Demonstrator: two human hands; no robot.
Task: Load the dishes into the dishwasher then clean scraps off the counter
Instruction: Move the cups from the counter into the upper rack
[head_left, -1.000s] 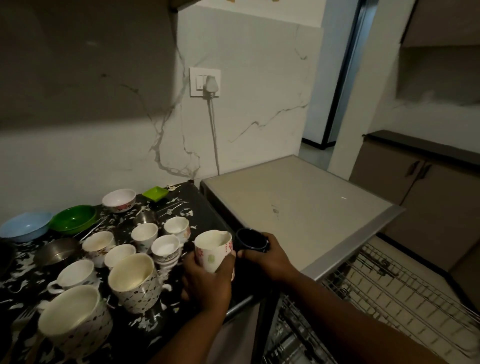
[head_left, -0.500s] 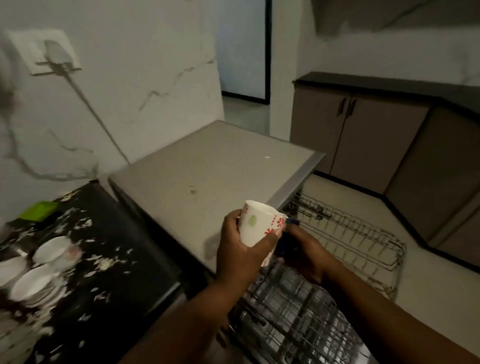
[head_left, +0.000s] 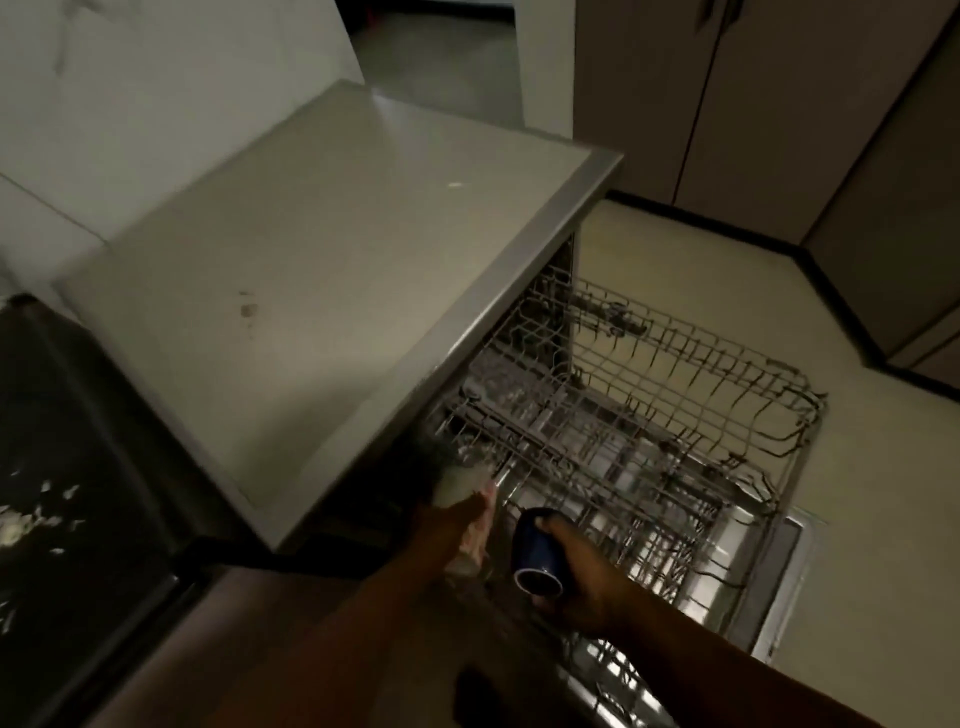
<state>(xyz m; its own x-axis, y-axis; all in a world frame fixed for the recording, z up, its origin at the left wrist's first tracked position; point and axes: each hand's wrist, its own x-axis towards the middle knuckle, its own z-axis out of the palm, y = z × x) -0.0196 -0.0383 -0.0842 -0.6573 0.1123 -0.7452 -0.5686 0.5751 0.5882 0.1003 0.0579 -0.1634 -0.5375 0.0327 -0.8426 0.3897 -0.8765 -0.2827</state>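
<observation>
Dark blue cup (head_left: 537, 551): your right hand (head_left: 582, 582) grips it at lower centre of the frame, tipped so its mouth faces you, just above the near edge of the wire rack (head_left: 675, 415).
White patterned cup (head_left: 470, 499): your left hand (head_left: 447, 525) holds it just left of the blue one, blurred, close under the front edge of the dishwasher top (head_left: 322, 291).
Change: half a second ago both cups were held up level with the grey top; now both have dropped below that edge, to the rack's near corner, and the view has tilted down, so most of the dishes on the counter have left the frame.
Counter (head_left: 78, 467): black, at lower left, with pale scraps (head_left: 31, 514) scattered on it.
Edges: the metal front lip of the top runs diagonally from lower centre to upper right, directly over your left hand; the rack's raised rim closes its far right end.
Open room: the rack is pulled out across centre right, and its wires show bare from your hands to the far rim.
Beyond: pale floor (head_left: 701, 260), then cabinet doors (head_left: 727, 93) along the top right.
</observation>
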